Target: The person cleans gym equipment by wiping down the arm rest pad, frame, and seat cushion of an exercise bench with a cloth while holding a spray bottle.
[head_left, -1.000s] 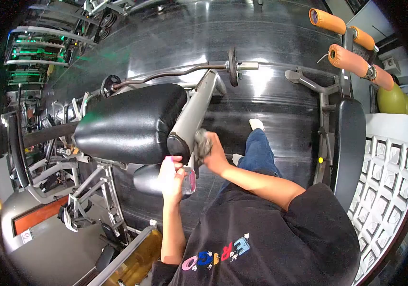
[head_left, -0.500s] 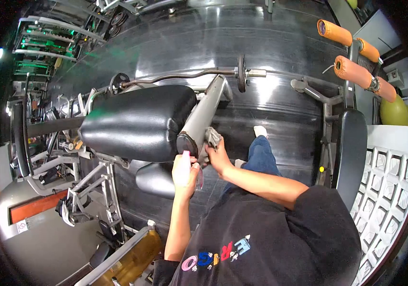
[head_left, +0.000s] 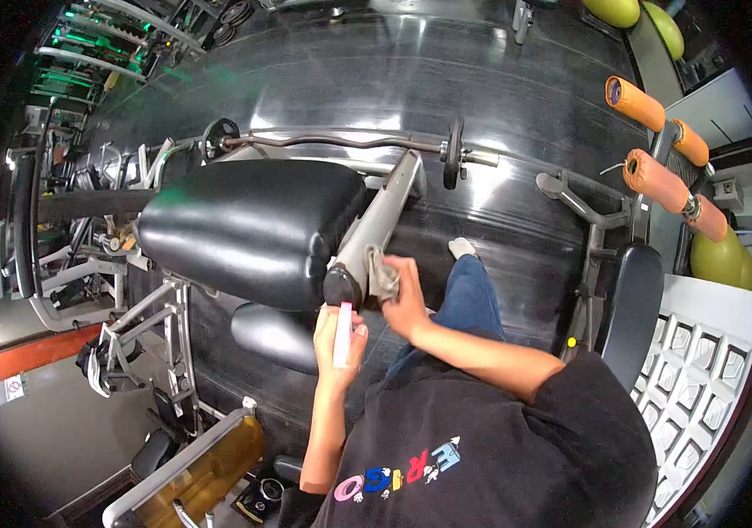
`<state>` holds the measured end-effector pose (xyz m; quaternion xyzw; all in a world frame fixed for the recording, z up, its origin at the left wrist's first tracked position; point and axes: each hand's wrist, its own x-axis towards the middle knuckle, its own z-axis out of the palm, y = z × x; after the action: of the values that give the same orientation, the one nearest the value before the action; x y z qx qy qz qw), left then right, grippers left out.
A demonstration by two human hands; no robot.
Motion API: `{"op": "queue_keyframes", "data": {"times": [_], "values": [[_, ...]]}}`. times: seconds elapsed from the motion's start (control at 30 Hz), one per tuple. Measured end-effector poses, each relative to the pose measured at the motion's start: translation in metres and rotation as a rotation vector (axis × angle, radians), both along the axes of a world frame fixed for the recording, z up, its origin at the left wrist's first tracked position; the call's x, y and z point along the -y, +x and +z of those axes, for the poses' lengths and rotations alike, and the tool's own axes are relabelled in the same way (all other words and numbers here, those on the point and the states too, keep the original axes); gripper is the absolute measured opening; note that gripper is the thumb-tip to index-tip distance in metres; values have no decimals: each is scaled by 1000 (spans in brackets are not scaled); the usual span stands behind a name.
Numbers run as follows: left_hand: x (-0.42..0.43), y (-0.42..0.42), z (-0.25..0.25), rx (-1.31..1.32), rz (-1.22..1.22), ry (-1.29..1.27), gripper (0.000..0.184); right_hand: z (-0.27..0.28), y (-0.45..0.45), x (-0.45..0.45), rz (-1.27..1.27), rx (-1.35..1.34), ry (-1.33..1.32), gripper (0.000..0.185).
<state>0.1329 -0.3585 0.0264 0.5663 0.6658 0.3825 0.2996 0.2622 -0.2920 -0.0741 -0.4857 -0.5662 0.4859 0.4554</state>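
My right hand (head_left: 407, 304) is closed on a crumpled grey cloth (head_left: 383, 275), pressed against the side of a grey metal beam (head_left: 374, 227) near its black-capped end. Just below that cap, my left hand (head_left: 339, 343) grips a slim pink-and-white object (head_left: 343, 334), which looks like a spray bottle seen from above. Its lower part is hidden by my fingers. Beside the beam lies a thick black padded bench cushion (head_left: 244, 231), with a smaller black pad (head_left: 275, 336) lower down.
A curved barbell (head_left: 332, 141) with small plates rests across the far side of the bench. To the right stands a machine with orange foam rollers (head_left: 657, 180) and a black backrest (head_left: 627, 308). My foot (head_left: 461, 249) is on the dark floor.
My right hand and the cloth have shifted slightly down along the beam's side. My left hand has dropped a little, still holding the pink-and-white object. The whole view has tilted slightly.
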Motion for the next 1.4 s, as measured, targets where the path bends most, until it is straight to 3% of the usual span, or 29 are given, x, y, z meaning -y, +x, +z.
{"op": "queue_keyframes", "data": {"times": [0.07,0.1,0.17,0.23,0.3,0.43,0.5,0.6,0.67,0.8,1.0,1.1,1.13,1.23,1.3,1.4], "values": [[4,16,1,24,69,-120,13,-6,5,-6,57,-54,-59,66],[4,22,1,-112,-31,-29,13,-25,4,-16,72,-71,-50,65],[5,39,-3,-76,-48,-38,13,-66,-8,-44,-97,40,-92,62],[10,52,-14,-31,-7,-122,12,-108,-17,-74,-196,-77,-415,54],[14,58,-32,151,113,-321,11,-103,-8,-87,-77,47,-554,55],[-2,70,-42,37,126,-281,10,-81,36,-75,95,44,-483,55],[-17,75,-41,34,157,-296,11,-104,62,-74,426,9,-486,56],[-34,87,-48,17,185,-350,13,-84,98,-93,410,89,-862,52],[-45,99,-59,209,391,-443,19,-98,117,-106,427,125,-861,53],[-60,113,-82,371,450,-433,25,-121,143,-134,436,233,-877,57],[-69,145,-95,327,533,-380,23,-155,165,-160,424,377,-899,74],[-51,155,-110,268,558,-352,19,-148,172,-162,512,380,-852,75],[-47,158,-110,267,573,-345,19,-120,172,-165,525,363,-868,72],[-34,165,-110,372,646,-378,19,-107,183,-155,562,374,-877,69],[-29,164,-118,489,642,-252,22,-135,200,-133,526,462,-785,67],[-23,164,-147,461,661,-171,23,-137,225,-113,568,560,-742,70]]}}
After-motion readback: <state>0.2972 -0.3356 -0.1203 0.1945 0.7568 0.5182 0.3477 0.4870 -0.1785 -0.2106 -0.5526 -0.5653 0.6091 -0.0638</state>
